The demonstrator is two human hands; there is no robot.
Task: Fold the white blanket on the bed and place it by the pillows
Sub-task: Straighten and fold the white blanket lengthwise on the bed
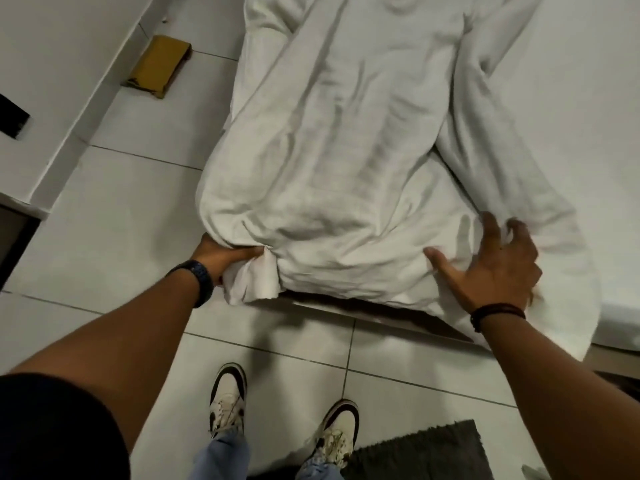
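The white blanket [339, 140] lies in a long, wrinkled strip down the left part of the bed [571, 98], its near end hanging over the foot edge. My left hand [221, 256] grips the blanket's near left corner, with cloth bunched under the fingers. My right hand [495, 268] rests on the near right part of the blanket, fingers spread and curled into the cloth. No pillows are in view.
I stand on a white tiled floor [114, 209] at the foot of the bed, my shoes [228, 400] near a dark grey mat [422, 452]. A brown cardboard box [157, 65] lies on the floor by the left wall.
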